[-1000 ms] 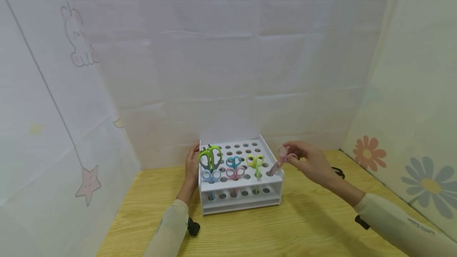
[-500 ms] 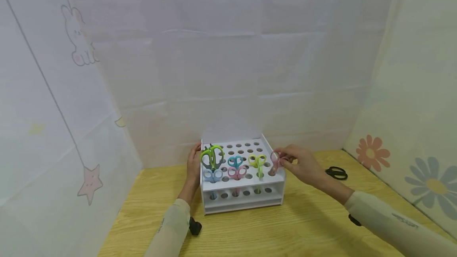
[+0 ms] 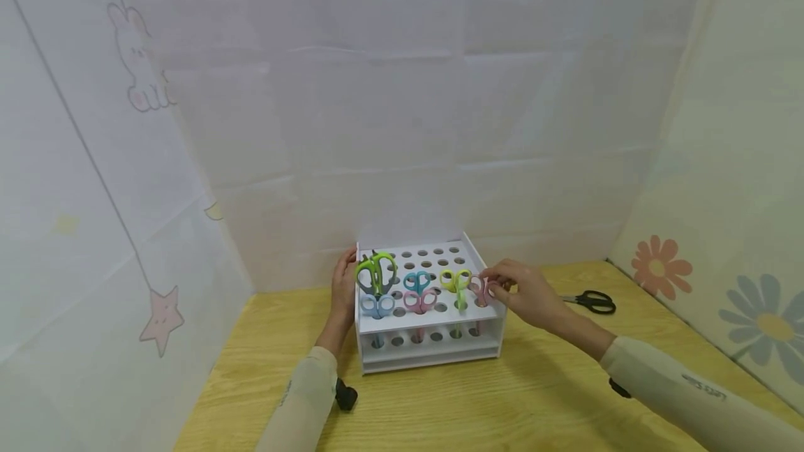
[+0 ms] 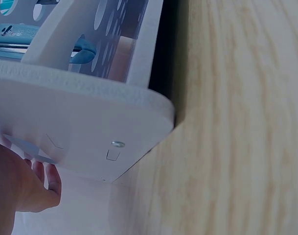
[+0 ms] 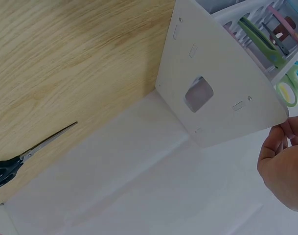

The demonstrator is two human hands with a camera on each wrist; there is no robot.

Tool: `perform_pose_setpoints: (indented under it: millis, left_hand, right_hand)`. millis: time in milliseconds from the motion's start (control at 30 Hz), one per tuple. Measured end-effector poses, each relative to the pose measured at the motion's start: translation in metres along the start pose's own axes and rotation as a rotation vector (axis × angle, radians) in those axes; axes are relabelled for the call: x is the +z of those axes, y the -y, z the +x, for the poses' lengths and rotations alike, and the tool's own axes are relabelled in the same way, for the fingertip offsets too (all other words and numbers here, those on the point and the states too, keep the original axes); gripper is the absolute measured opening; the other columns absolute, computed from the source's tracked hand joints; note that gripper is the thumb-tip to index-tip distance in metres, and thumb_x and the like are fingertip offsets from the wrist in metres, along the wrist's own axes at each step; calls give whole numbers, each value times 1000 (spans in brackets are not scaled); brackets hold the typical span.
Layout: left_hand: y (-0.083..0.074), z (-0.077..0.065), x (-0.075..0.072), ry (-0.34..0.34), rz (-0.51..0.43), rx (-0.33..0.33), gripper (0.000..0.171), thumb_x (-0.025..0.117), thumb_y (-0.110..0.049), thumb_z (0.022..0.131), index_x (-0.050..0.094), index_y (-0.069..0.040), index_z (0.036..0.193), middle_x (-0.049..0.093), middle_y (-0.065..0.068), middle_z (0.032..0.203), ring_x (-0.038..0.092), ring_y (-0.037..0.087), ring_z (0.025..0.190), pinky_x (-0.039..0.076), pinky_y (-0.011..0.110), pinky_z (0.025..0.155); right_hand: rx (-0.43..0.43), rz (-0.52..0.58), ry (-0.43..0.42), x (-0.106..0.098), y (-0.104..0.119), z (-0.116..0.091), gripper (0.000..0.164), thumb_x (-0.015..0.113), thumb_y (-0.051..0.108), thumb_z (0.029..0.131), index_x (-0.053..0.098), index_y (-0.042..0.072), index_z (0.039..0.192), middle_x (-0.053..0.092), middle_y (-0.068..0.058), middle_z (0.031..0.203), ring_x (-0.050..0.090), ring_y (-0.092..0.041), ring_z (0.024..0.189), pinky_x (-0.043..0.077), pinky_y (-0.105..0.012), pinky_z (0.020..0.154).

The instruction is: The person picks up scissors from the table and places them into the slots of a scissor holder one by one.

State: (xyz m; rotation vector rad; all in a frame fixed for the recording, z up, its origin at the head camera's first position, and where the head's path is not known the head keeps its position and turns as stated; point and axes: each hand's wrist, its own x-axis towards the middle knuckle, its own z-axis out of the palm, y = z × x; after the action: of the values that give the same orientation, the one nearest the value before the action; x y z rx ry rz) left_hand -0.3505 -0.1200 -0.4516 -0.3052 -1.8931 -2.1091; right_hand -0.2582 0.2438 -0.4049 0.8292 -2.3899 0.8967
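Observation:
A white rack with rows of round holes stands on the table. My left hand grips its left side; in the left wrist view that hand lies by the cutout in the side panel. At the front right hole, my right hand pinches one handle loop of pink scissors, whose blades point down through the hole. Standing in other holes are yellow-green scissors, another pink pair, teal scissors, light blue scissors and larger green-and-grey scissors.
Black-handled scissors lie on the wooden table to the right of the rack, partly behind my right forearm. Pale printed sheets hang behind the table and along both sides.
My right hand has moved left and lowered the pink scissors, which were tilted, upright into the front right hole. The black-handled scissors are more exposed. My left hand stays on the rack.

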Motion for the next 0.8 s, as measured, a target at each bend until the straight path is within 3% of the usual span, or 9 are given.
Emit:
perform_pose_setpoints:
  millis: [100,433,600,800]
  left_hand:
    - [-2,0,-1,17,14,-15,45,39,-16,109,43,1,151,43,27,149,48,34,127,37,50,108]
    - [29,14,1,-29,-19,21,46,38,-19,110,43,-3,152,44,24,149,42,34,132,30,52,113]
    - [30,13,2,-53,-6,34,44,40,-19,108,46,-4,150,47,22,145,44,34,129,32,53,111]
    - [30,13,2,-50,-10,40,44,40,-19,109,47,-5,150,47,22,145,45,33,129,32,52,111]
  right_hand:
    - [-2,5,-10,0,0,-1,22,71,-8,90,74,4,108,67,-2,98,61,-13,81,55,-30,69]
    - [-30,-14,-4,3,1,-4,20,74,-7,88,74,5,104,68,-1,98,60,-13,81,53,-29,66]
    - [-16,-39,14,4,1,-5,20,75,-5,88,74,6,105,67,0,99,59,-12,82,54,-32,67]
    - [-76,-68,18,8,-1,-8,26,74,-6,87,72,5,111,65,-1,101,58,-11,83,55,-33,67]
